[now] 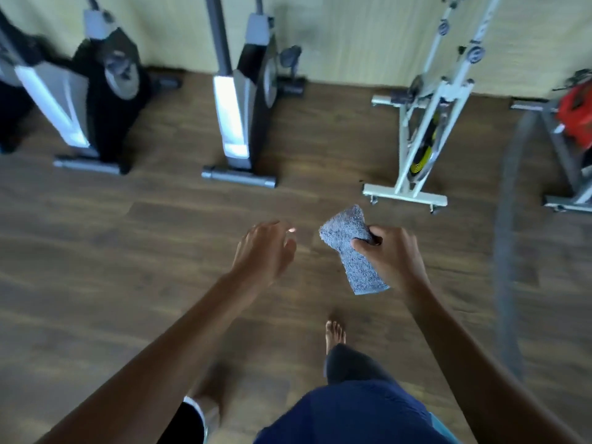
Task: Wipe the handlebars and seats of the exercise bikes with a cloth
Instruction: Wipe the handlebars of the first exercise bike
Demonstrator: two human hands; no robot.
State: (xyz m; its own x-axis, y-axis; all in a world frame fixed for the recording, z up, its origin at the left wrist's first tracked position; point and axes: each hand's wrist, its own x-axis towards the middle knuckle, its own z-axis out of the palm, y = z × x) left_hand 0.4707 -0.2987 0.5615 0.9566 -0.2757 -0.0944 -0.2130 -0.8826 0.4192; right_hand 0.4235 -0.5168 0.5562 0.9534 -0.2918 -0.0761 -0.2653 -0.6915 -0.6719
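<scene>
My right hand [392,256] grips a folded grey cloth [354,251] out in front of me, above the wooden floor. Just left of it, my left hand [264,251] is held with relaxed, spread fingers and holds nothing. Several exercise bikes stand in a row along the far wall: a black and silver bike [96,100] at the left, a second black and silver bike [246,100] in the middle, a white bike [429,123] to the right, and a grey bike with a red part [573,129] at the right edge. Their handlebars and seats lie outside the frame.
A brown wooden floor [128,251] spreads between me and the bikes. A blurred grey bar [509,235] runs down the right side, close to the camera. My bare foot [334,334] steps forward below my hands. A pale wall [352,33] stands behind the bikes.
</scene>
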